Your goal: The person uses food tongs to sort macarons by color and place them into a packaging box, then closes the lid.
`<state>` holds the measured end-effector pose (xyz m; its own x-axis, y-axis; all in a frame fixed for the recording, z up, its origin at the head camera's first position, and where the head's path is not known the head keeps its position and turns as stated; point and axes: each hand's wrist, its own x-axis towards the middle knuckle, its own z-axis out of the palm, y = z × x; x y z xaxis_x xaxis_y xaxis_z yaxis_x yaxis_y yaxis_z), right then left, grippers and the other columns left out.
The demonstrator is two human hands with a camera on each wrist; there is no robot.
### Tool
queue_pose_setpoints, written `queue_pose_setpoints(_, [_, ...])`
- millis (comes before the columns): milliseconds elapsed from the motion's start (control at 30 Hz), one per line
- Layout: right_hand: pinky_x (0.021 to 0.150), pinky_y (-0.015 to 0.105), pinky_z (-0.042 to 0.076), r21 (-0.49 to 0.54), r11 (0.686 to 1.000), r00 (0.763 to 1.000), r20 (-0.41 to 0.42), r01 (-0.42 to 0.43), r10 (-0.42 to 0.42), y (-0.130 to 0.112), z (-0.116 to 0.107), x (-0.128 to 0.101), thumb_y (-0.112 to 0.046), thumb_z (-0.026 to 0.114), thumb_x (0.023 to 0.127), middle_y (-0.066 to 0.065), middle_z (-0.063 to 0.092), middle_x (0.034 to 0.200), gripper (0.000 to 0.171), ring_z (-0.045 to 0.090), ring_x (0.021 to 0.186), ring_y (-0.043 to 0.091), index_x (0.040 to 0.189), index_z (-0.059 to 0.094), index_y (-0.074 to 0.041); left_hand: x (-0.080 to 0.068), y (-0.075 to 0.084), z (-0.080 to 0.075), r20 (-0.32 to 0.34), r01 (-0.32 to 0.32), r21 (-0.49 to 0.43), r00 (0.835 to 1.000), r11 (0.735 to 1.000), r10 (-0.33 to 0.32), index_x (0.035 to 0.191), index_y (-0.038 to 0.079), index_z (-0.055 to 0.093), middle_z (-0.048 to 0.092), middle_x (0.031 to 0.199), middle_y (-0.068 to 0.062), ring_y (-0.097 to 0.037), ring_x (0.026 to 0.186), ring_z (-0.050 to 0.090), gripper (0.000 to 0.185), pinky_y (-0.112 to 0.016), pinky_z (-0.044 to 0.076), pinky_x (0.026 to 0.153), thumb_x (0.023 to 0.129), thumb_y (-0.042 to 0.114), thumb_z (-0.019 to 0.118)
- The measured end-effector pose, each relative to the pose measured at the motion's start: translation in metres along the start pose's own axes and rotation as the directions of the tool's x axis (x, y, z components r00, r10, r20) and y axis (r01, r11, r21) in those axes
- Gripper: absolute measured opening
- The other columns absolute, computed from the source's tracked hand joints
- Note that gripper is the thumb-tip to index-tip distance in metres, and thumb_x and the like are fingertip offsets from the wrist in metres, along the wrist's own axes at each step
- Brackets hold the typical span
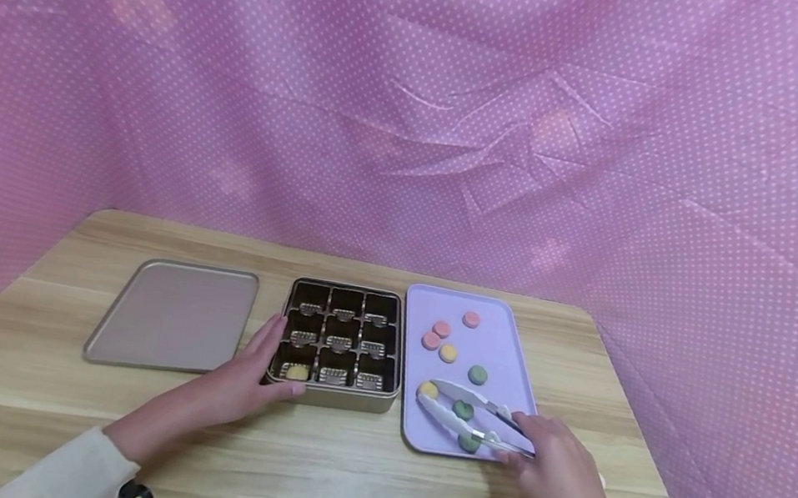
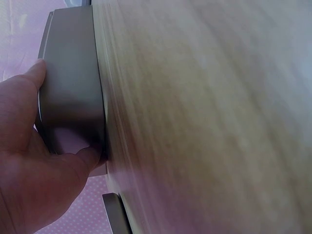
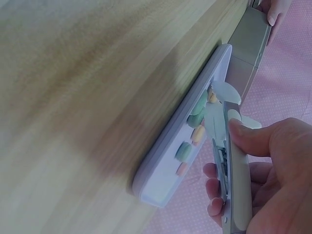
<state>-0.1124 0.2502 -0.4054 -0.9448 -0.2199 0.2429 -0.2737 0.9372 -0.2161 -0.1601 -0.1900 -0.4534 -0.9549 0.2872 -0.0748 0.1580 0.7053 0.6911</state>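
My right hand [image 1: 559,469] grips a pair of tongs [image 3: 239,170] over the front part of the lilac tray [image 1: 517,357]. The white tong tips lie on either side of a yellow macaron [image 1: 428,390]; whether they pinch it I cannot tell. Green macarons [image 1: 463,410] lie under and beside the tong arms. To the left is a bronze tin [image 1: 349,399] with a dark divided insert, three rows of three. Its front left compartment contains a yellow macaron [image 1: 296,372]. My left hand [image 1: 241,380] rests against the tin's front left corner, thumb on the front, fingers along the left side.
A flat bronze lid [image 1: 174,316] lies left of the tin. Pink macarons [image 1: 441,328] and another yellow macaron [image 1: 447,353] sit farther back on the tray. The wooden table [image 1: 309,473] is enclosed by pink dotted cloth [image 1: 414,133] at the back and sides.
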Motion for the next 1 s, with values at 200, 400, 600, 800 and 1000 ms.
queue_pose_setpoints(200, [0.074,0.047,0.058,0.003,1.0,1.0,-0.016,0.011,-0.011,0.0,0.0,0.002,-0.022,0.09,0.072,0.011,0.075,0.105,0.052,0.066,0.09,0.024,0.118,0.074,-0.005,0.0,0.0,0.0,-0.004,-0.006,0.007,1.0,1.0,0.006,0.161,0.019,-0.015,-0.016,0.169,-0.013,-0.053,0.148,0.018,0.116,-0.07,0.022,0.116,0.088,0.073,0.057])
queue_pose_setpoints(400, [0.083,0.054,0.059,-0.003,1.0,0.999,-0.028,0.015,-0.015,0.0,-0.003,0.005,-0.019,0.089,0.073,0.016,0.074,0.111,0.055,0.069,0.102,0.034,0.122,0.071,-0.003,0.001,0.0,0.0,0.002,-0.008,0.012,1.0,1.0,0.008,0.161,0.02,-0.015,-0.016,0.169,-0.013,-0.052,0.148,0.018,0.115,-0.069,0.022,0.116,0.088,0.073,0.056])
queue_pose_setpoints(600, [0.084,0.058,0.058,0.035,0.999,0.998,-0.059,0.023,-0.021,-0.002,-0.01,0.012,-0.017,0.089,0.074,0.021,0.073,0.112,0.053,0.069,0.102,0.038,0.121,0.071,-0.001,0.002,-0.002,0.0,0.005,-0.024,0.009,1.0,1.0,0.024,0.161,0.018,-0.016,-0.017,0.168,-0.014,-0.049,0.151,0.012,0.114,-0.066,0.018,0.118,0.09,0.071,0.056])
queue_pose_setpoints(800, [0.072,0.048,0.058,0.068,0.997,0.997,-0.07,0.029,-0.024,-0.01,-0.016,0.021,-0.017,0.088,0.075,0.012,0.075,0.105,0.052,0.068,0.093,0.027,0.121,0.071,-0.002,0.001,-0.001,0.001,0.008,-0.024,0.008,1.0,1.0,0.024,0.161,0.017,-0.016,-0.017,0.168,-0.014,-0.049,0.151,0.011,0.112,-0.065,0.017,0.119,0.092,0.067,0.057])
queue_pose_setpoints(1000, [0.067,0.037,0.052,0.08,0.995,0.996,-0.071,0.056,-0.051,-0.028,-0.021,0.033,-0.017,0.088,0.075,0.007,0.075,0.101,0.053,0.062,0.084,0.018,0.122,0.07,-0.003,0.0,0.001,0.0,0.009,-0.014,0.007,1.0,1.0,0.014,0.161,0.018,-0.016,-0.018,0.168,-0.011,-0.05,0.151,0.011,0.112,-0.065,0.017,0.119,0.092,0.066,0.058])
